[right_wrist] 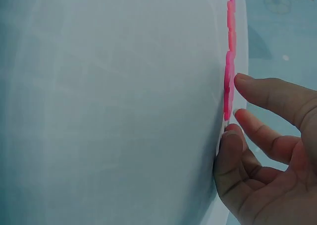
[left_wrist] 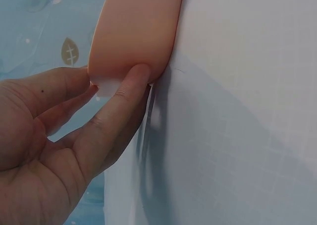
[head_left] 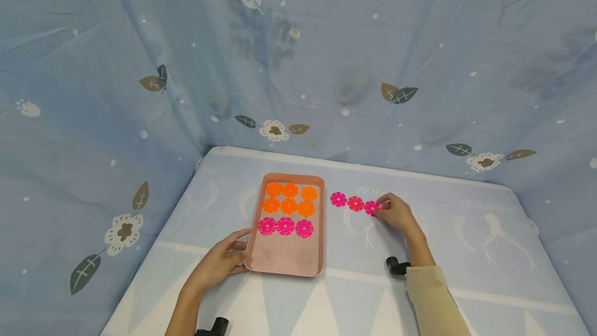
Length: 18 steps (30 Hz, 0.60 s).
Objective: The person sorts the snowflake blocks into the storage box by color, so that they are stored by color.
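My left hand (head_left: pixel 223 259) grips the lower left corner of a pink rectangular tray (head_left: pixel 284 263); its fingers (left_wrist: pixel 133 81) lie against the outer wall in the left wrist view. On the tray are rows of notched plastic snowflake discs: several orange discs (head_left: pixel 288 206) in two rows, and below them a row of three pink discs (head_left: pixel 285 226). My right hand (head_left: pixel 395 212) pinches the rightmost pink disc (head_left: pixel 371 208) between thumb and fingers, right of the tray. In the right wrist view that disc (right_wrist: pixel 228 84) shows edge-on against the cloth.
Two more discs, a pink disc (head_left: pixel 338 199) and a reddish-pink disc (head_left: pixel 356 203), lie in line between the tray and my right hand. A patterned cloth (head_left: pixel 354 294) covers the table. Blue printed curtains (head_left: pixel 326 56) rise behind and at both sides.
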Motion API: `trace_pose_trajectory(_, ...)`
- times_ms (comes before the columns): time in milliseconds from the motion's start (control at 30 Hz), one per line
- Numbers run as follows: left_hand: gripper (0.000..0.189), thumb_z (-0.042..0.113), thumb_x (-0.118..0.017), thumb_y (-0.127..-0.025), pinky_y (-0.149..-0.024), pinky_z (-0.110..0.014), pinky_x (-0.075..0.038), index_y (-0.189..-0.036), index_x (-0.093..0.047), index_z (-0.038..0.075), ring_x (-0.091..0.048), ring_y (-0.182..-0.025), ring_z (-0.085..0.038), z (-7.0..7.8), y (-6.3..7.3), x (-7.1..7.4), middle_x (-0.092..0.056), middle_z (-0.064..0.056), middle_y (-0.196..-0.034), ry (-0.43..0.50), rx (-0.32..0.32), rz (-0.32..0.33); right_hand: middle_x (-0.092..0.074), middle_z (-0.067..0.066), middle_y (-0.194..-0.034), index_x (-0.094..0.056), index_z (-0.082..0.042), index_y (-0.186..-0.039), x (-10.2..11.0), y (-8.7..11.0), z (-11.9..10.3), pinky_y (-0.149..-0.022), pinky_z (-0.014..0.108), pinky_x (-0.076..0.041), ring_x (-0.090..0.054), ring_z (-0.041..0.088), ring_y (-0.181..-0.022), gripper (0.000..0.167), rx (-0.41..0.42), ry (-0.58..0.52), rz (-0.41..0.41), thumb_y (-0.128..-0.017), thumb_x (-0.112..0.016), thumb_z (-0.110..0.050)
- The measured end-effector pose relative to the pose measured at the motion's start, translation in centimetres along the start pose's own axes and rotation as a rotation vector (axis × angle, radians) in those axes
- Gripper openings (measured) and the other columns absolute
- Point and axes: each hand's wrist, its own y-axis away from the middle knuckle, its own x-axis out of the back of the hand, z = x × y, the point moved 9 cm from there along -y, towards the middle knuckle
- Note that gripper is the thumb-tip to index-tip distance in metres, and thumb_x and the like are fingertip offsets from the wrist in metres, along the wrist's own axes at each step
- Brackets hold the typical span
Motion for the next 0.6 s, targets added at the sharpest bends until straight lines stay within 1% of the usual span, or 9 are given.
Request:
trace_pose_trajectory(100,0.054,0.003,-0.057,-0.1,-0.079,-0.038,-0.06,-0.151,-0.04,0.005,-0.067,-0.101,-0.035,-0.04,0.0,-0.01,-0.053,-0.028,-0.129,-0.004,-0.002,0.0,-0.058,0.017,-0.098,-0.058,0.005,-0.118,-0.08,-0.01,-0.14,-0.07,0.039,-0.05,-0.055,0.03,-0.085,0.037,0.003,0.026,0.001,-0.089,-0.073,-0.012)
trace_pose_trajectory(233,0.054,0.003,-0.057,-0.1,-0.079,-0.038,-0.06,-0.151,-0.041,0.005,-0.067,-0.101,-0.034,-0.24,-0.06,-0.01,-0.053,-0.028,-0.129,-0.01,0.0,0.002,-0.056,0.018,-0.097,-0.058,0.006,-0.116,-0.15,-0.1,-0.32,-0.069,0.039,-0.05,-0.053,0.03,-0.085,0.038,0.003,0.05,-0.004,-0.087,-0.074,-0.012)
trace_pose_trajectory(433,0.053,0.002,-0.058,-0.099,-0.078,-0.037,-0.06,-0.15,-0.043,0.007,-0.067,-0.101,-0.034,-0.49,-0.11,0.11,-0.055,-0.025,-0.127,-0.02,0.012,0.021,-0.059,0.02,-0.103,-0.056,0.005,-0.115,-0.23,-0.3,-0.09,-0.075,0.042,-0.052,-0.057,0.032,-0.089,0.038,-0.031,0.041,-0.02,-0.087,-0.075,-0.014)
trace_pose_trajectory(600,0.053,0.002,-0.057,-0.1,-0.079,-0.038,-0.06,-0.15,-0.042,0.006,-0.067,-0.101,-0.034,-0.34,-0.07,0.1,-0.054,-0.026,-0.128,-0.014,0.006,0.01,-0.061,0.022,-0.107,-0.054,0.005,-0.115,0.03,-0.32,0.31,-0.082,0.046,-0.054,-0.059,0.033,-0.095,0.031,-0.06,0.001,-0.017,-0.093,-0.068,-0.012)
